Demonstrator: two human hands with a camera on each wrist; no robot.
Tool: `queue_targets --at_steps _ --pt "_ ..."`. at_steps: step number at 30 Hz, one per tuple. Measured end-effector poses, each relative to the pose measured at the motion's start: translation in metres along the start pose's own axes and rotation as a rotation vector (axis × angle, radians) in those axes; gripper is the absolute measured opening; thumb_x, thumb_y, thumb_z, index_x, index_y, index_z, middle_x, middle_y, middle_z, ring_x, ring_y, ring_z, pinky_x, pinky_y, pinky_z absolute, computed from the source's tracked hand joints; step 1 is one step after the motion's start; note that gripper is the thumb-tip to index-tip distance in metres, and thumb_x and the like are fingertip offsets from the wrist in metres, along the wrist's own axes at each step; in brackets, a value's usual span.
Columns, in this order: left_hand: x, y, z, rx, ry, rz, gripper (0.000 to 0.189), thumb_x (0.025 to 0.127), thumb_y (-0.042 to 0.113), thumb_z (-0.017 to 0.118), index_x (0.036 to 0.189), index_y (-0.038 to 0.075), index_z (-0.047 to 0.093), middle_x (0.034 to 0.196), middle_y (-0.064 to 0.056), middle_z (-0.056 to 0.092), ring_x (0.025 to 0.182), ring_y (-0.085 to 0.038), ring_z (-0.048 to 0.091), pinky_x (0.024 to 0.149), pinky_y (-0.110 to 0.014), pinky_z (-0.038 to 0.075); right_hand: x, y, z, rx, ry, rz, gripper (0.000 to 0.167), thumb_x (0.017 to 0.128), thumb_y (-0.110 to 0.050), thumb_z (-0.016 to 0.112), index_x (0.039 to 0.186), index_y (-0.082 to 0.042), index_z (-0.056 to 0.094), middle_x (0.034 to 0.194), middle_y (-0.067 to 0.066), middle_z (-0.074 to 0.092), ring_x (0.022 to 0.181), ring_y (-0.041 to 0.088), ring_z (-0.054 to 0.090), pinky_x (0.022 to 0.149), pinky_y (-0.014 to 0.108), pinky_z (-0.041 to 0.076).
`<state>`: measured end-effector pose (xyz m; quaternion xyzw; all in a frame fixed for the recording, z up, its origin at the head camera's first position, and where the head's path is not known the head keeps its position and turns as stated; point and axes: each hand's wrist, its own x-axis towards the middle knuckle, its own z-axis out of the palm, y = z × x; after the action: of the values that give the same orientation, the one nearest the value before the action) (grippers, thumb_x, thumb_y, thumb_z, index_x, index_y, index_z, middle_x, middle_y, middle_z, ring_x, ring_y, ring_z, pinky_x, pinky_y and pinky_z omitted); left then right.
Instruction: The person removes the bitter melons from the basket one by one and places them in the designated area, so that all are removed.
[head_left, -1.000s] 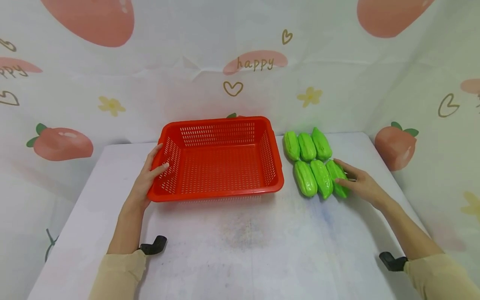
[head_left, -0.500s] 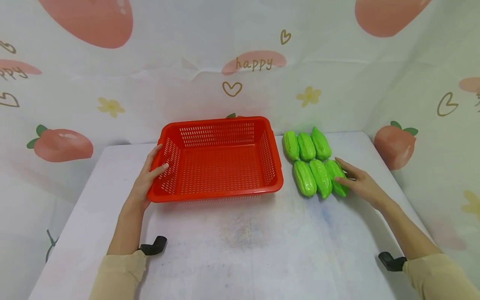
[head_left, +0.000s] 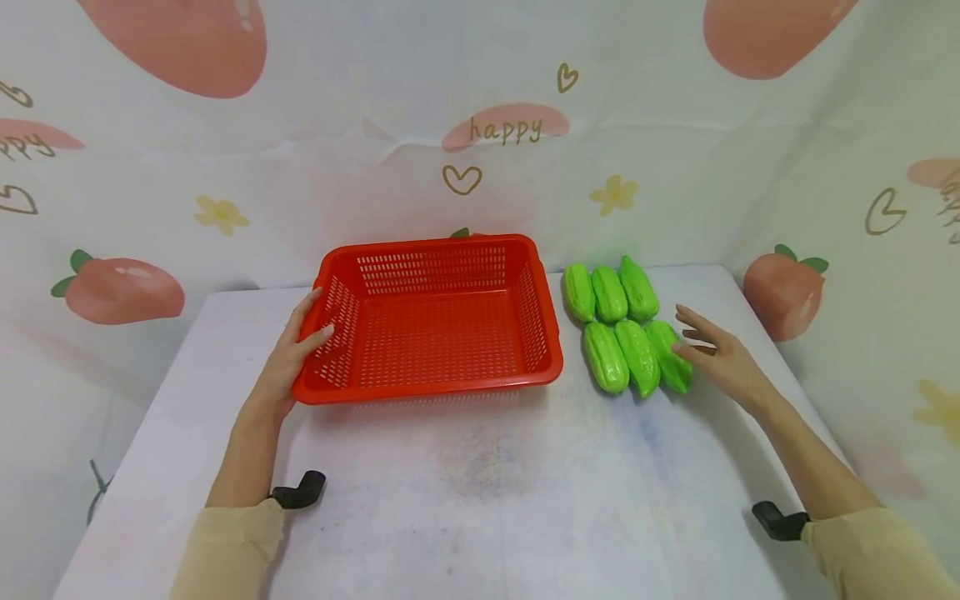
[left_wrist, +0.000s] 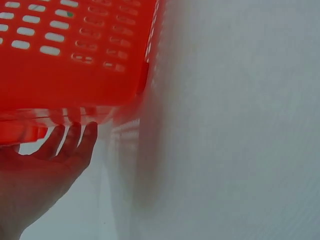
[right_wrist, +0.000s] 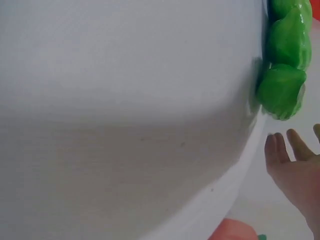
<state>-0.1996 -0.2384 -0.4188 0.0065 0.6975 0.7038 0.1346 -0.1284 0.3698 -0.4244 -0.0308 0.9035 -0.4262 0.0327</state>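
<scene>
My left hand (head_left: pixel 281 362) holds the red plastic basket (head_left: pixel 427 389) by its left side, thumb over the rim and fingers outside. In the left wrist view, those fingers (left_wrist: pixel 75 142) lie along the basket's outer wall (left_wrist: pixel 75 82). At the right, my right hand (head_left: pixel 723 360) is spread beside a glossy green ridged fruit (head_left: pixel 670 357), the nearest of several laid in two rows. The right wrist view shows a gap between this hand (right_wrist: pixel 300 175) and the end fruit (right_wrist: pixel 282 92). Nothing is in the right hand. No fruit lies inside the basket.
The white table (head_left: pixel 480 500) runs back to a cloth backdrop (head_left: pixel 375 192) printed with peaches, hearts and flowers. The back row of green fruits (head_left: pixel 610 294) lies close to that cloth. Black wrist-worn pieces (head_left: pixel 300 490) sit at both sleeves.
My right hand has opened and drawn slightly up and away from the end fruit. The left hand keeps its hold on the basket. The whole head view has shifted slightly left.
</scene>
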Motion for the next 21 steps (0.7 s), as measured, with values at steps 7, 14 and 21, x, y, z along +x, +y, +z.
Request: queue_targets --at_steps 7,14,21 --pt "0.0 0.005 -0.009 0.358 0.043 0.023 0.068 0.102 0.044 0.05 0.159 0.04 0.012 0.156 -0.015 0.026 0.116 -0.027 0.046 0.076 -0.022 0.055 0.01 -0.026 0.008 -0.038 0.037 -0.085 0.069 0.099 -0.029 0.061 0.159 -0.022 0.026 0.158 0.016 0.031 0.136 0.045 0.036 0.106 0.055 0.038" --pt "-0.001 0.018 -0.01 0.685 0.043 0.049 0.076 0.099 0.052 0.05 0.159 0.037 0.006 0.164 -0.015 0.017 0.136 -0.043 0.033 0.101 -0.058 0.044 0.018 -0.05 0.012 -0.076 0.023 -0.097 0.074 0.097 -0.032 0.064 0.159 -0.027 0.024 0.16 0.014 0.028 0.139 0.046 0.032 0.103 0.07 0.031" --pt "0.004 0.038 -0.005 0.981 0.071 0.177 0.083 0.097 0.052 0.056 0.16 0.016 0.016 0.162 -0.021 0.016 0.144 -0.047 0.021 0.102 -0.071 0.032 0.023 -0.064 0.008 -0.073 0.043 -0.121 0.074 0.095 -0.03 0.067 0.157 -0.032 0.027 0.159 0.012 0.03 0.139 0.042 0.033 0.107 0.066 0.03"
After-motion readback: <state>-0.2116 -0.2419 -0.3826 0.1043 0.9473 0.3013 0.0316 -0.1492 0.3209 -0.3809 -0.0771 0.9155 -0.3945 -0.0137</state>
